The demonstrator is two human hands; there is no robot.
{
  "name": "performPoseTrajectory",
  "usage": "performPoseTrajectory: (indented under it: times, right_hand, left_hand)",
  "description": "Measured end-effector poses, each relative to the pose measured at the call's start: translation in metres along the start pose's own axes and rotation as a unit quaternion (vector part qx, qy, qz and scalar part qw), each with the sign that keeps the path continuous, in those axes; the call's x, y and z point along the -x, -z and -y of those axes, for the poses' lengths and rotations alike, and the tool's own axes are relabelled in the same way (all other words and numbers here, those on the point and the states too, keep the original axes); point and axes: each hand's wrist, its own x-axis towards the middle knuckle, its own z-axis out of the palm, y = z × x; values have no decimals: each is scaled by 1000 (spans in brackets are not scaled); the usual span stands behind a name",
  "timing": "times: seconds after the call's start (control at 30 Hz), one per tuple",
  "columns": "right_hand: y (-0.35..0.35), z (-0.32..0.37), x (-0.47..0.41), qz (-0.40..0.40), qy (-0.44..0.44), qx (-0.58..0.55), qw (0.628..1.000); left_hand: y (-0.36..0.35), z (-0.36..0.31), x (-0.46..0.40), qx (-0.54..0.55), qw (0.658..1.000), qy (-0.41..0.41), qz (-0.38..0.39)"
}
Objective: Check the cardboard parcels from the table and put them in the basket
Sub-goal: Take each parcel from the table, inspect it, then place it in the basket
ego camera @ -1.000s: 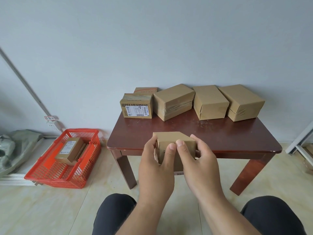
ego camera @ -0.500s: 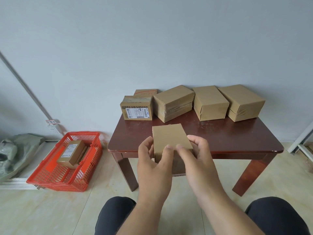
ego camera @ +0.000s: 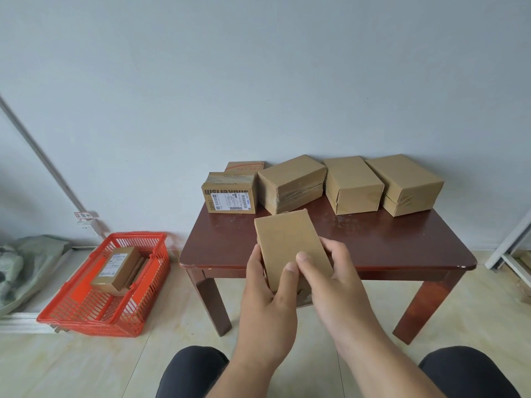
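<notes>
I hold a plain brown cardboard parcel (ego camera: pixel 290 242) in front of the table's near edge, its broad face tilted up toward me. My left hand (ego camera: pixel 265 297) grips its left side and bottom, thumb on the face. My right hand (ego camera: pixel 330 280) grips its right side, thumb on the face too. Along the back of the dark wooden table (ego camera: pixel 373 245) stand several more parcels: a labelled one (ego camera: pixel 230 196), a small one behind it (ego camera: pixel 244 165), and three plain ones (ego camera: pixel 291 182) (ego camera: pixel 353 183) (ego camera: pixel 405 183). The red basket (ego camera: pixel 86 317) sits on the floor at left and holds a labelled parcel (ego camera: pixel 115 268).
A grey-green bag (ego camera: pixel 26 262) lies on the floor at far left beside the basket. A white metal frame (ego camera: pixel 511 248) stands at the right edge. A white conduit (ego camera: pixel 43 165) runs diagonally down the wall. My knees (ego camera: pixel 192 372) are below the hands.
Both hands have tipped the parcel so that its broad face has turned up toward me and it rises higher over the table edge. The other parcels have not moved.
</notes>
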Motion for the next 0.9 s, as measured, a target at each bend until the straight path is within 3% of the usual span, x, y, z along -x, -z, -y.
performPoseTrajectory:
  times: [0.13, 0.33, 0.63, 0.9]
  right_hand:
    - [-2, -4, -3, -28, 4, -4, 1000]
    - [-8, -17, 6, -9, 19, 26, 999]
    - [-9, -17, -2, -50, 34, 22, 998]
    - [-10, -24, 6, -10, 37, 33, 999]
  left_hand:
    - [-2, 1, 2, 3, 1000, 4, -11]
    - [5, 5, -12, -7, 998, 39, -56]
    - [3, 10, -3, 11, 998, 20, -58]
    - [11, 8, -13, -44, 997, -4, -67]
